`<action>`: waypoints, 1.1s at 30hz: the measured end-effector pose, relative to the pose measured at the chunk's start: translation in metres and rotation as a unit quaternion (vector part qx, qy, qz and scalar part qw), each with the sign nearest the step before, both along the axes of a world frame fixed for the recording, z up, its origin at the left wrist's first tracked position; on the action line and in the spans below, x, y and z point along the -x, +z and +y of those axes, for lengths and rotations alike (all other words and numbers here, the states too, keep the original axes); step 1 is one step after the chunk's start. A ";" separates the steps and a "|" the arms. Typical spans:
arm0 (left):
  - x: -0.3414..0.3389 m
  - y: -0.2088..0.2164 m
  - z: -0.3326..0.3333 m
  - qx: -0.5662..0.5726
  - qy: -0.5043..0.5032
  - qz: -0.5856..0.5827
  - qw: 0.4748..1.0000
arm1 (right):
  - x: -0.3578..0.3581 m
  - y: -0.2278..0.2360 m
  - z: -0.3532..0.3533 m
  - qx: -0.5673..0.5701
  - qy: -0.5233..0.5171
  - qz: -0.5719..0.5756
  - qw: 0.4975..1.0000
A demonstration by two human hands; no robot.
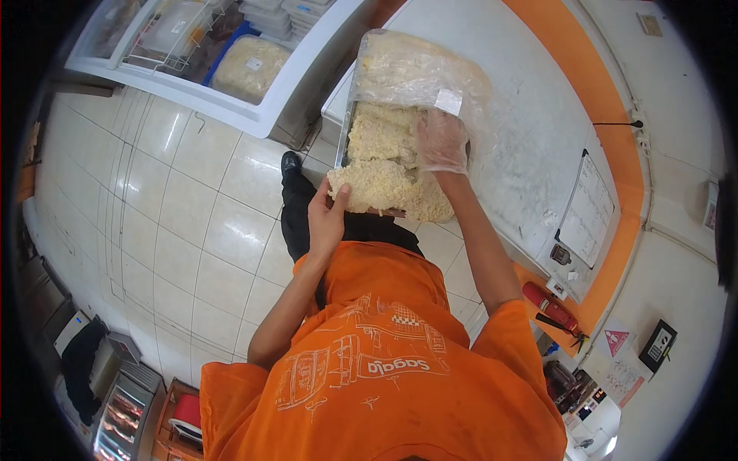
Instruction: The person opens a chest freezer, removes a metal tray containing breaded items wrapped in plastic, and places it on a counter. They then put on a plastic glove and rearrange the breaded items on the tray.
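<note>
A metal tray [344, 150] holds several pieces of pale breaded food with coarse crumbs. At the tray's near side lies a large breaded cutlet [373, 186]. My bare left hand [326, 219] grips its left end, thumb on top and the other fingers mostly hidden underneath. Another breaded piece [429, 201] hangs at the near right corner. Over the tray's right side, my right hand [443, 144] wears a thin clear plastic glove. It touches the breading beside the bag, and its fingertips are hard to make out. A clear plastic bag [419, 73] covers the tray's far part.
The tray rests on a white freezer lid [530, 146]. A clipboard [588, 207] lies on the lid's right. An open glass-topped freezer [261, 115] with packed containers stands at the far left. A red fire extinguisher [550, 307] is at the right. Tiled floor [192, 192] extends leftward.
</note>
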State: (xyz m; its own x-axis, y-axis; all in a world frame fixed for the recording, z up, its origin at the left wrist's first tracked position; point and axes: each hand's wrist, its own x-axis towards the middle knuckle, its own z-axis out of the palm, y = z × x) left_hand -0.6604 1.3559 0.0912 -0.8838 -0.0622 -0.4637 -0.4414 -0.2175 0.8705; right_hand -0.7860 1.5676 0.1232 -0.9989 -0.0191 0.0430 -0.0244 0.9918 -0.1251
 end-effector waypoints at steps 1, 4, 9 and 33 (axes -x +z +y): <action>0.000 0.000 0.000 -0.003 0.002 0.009 1.000 | 0.005 0.000 -0.002 0.001 0.001 0.001 1.000; -0.002 -0.004 0.000 0.004 0.013 0.018 1.000 | 0.029 0.026 -0.025 0.052 -0.037 -0.149 0.987; 0.001 0.000 0.004 0.019 0.002 0.009 1.000 | 0.073 -0.064 -0.006 0.029 0.050 0.038 0.998; 0.002 0.004 0.000 0.018 -0.014 0.014 1.000 | 0.099 -0.054 0.011 -0.214 0.176 0.063 0.959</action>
State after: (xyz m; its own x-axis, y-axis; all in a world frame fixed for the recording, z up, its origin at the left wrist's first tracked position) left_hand -0.6626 1.3559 0.0950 -0.8978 -0.0532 -0.4371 -0.4228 -0.1729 0.8896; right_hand -0.8853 1.5790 0.0695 -0.9151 -0.3961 0.0756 -0.3543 0.8794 0.3180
